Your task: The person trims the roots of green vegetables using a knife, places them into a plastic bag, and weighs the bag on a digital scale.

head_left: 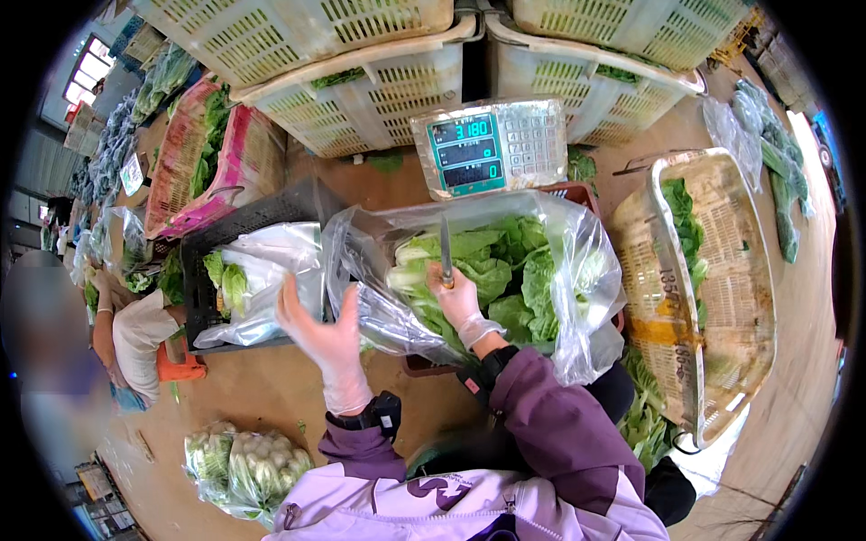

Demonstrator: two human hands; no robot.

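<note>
My right hand (pixel 454 297), in a clear glove, grips a knife (pixel 445 247) with its blade pointing away from me. Beneath it, leafy lettuce (pixel 511 270) fills a large clear plastic bag (pixel 585 304), whose mouth is spread open inside a dark red crate (pixel 426 365). My left hand (pixel 325 338), also gloved, is raised with fingers apart and holds nothing. It hovers by the near right part of a black crate (pixel 203 291), which holds flat plastic bags (pixel 277 257) and some lettuce leaves (pixel 233 287).
A weighing scale display (pixel 490 145) stands behind the bag, before stacked white crates (pixel 379 88). A pink-stained crate (pixel 257 162) is at left, a tipped crate (pixel 734 304) of greens at right. Filled vegetable bags (pixel 254 466) lie on the floor. Another person (pixel 142 324) sits at far left.
</note>
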